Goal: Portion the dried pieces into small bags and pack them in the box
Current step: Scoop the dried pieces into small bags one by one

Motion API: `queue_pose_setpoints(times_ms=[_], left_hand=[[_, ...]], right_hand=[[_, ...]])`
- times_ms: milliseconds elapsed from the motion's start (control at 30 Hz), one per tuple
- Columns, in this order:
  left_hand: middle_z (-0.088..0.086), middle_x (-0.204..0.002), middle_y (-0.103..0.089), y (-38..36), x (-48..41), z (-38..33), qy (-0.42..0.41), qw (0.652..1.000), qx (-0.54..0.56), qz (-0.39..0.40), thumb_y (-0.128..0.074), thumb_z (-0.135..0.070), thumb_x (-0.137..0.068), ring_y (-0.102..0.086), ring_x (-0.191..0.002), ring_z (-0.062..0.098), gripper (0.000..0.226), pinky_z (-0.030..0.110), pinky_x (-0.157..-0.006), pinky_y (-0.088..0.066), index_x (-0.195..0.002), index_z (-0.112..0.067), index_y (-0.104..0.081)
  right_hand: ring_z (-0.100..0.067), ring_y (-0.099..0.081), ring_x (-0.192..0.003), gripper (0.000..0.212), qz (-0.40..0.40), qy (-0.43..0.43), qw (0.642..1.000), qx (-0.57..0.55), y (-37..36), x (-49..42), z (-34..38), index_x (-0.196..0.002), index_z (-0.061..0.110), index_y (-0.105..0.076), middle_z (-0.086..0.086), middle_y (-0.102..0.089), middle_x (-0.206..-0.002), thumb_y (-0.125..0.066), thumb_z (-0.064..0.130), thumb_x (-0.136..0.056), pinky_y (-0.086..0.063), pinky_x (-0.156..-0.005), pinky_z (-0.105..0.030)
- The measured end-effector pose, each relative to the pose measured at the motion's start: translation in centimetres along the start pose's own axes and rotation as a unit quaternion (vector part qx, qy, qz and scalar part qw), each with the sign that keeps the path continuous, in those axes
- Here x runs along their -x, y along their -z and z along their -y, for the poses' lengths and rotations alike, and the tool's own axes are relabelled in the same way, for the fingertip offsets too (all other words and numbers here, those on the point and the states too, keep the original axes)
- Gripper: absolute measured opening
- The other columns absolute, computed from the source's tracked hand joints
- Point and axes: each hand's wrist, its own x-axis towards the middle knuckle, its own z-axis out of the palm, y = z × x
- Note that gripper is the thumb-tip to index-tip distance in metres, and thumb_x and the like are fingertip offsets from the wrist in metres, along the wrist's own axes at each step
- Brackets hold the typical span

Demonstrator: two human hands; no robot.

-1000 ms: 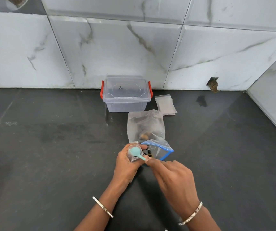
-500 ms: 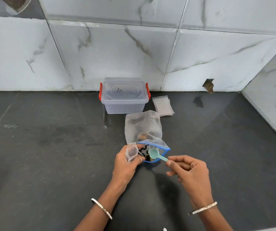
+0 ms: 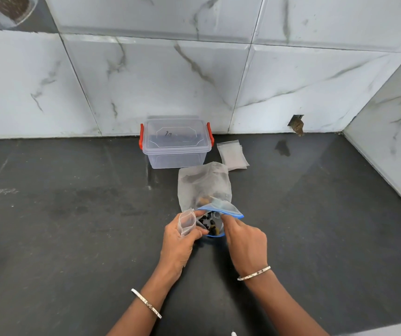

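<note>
The left hand (image 3: 177, 246) is gripping a small bag (image 3: 186, 223). The right hand (image 3: 245, 238) is dipping curled fingers into the zip bag (image 3: 204, 185) of dried pieces (image 3: 206, 218); whether they are gripping anything cannot be told. Beyond, the lidded box (image 3: 176, 144) is sitting on the surface (image 3: 73, 214), beside spare bags (image 3: 232, 154).

one head-worn wide-angle view, forward and down, close over the dark counter (image 3: 49, 238), tiled wall (image 3: 146, 81) ahead
</note>
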Motion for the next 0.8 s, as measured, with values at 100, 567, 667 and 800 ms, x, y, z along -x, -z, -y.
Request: queue_pose_setpoints(times_ms=[100,567,667,800], left_hand=[[0.003,-0.106,-0.078,0.1,0.2,-0.2,0.001,1.0,0.019,0.003,-0.067,-0.004,-0.065,-0.07,-0.084,0.025,0.049,0.055,-0.099,-0.051,-0.113,-0.008,-0.074],[0.016,-0.099,-0.075,0.1,-0.4,0.3,0.002,0.994,0.107,0.011,-0.073,-0.012,-0.056,-0.069,-0.095,0.029,0.045,0.04,-0.095,-0.054,-0.101,-0.015,-0.081],[0.014,-0.092,-0.075,0.0,-0.2,-0.2,0.002,0.993,0.114,0.017,-0.071,-0.01,-0.054,-0.067,-0.088,0.022,0.045,0.027,-0.083,-0.055,-0.098,-0.013,-0.081],[0.021,-0.1,-0.075,0.1,-0.4,-0.4,-0.004,0.994,0.112,0.014,-0.071,-0.017,-0.049,-0.069,-0.088,0.021,0.047,0.024,-0.08,-0.055,-0.095,-0.015,-0.082]], right_hand=[[-0.024,-0.05,-0.031,0.034,0.019,-0.001,1.0,-0.018,-0.5,0.1,-0.2,-0.073,0.022,-0.07,0.002,-0.056,-0.045,-0.091,0.01,-0.049,-0.021,-0.036,-0.019],[-0.021,-0.064,-0.047,0.013,-0.017,-0.049,0.98,-0.193,0.0,1.1,-1.3,-0.09,0.029,-0.072,0.006,-0.07,-0.061,-0.062,0.033,-0.085,-0.052,-0.048,-0.031],[-0.026,-0.055,-0.038,0.008,0.0,-0.027,0.995,-0.099,0.2,0.7,-0.6,-0.08,0.026,-0.071,0.0,-0.06,-0.047,-0.078,0.023,-0.075,-0.04,-0.036,-0.028],[-0.027,-0.06,-0.045,0.01,0.008,-0.005,0.994,-0.107,-0.2,0.8,-0.6,-0.085,0.028,-0.072,0.001,-0.065,-0.053,-0.064,0.029,-0.079,-0.043,-0.04,-0.031]])
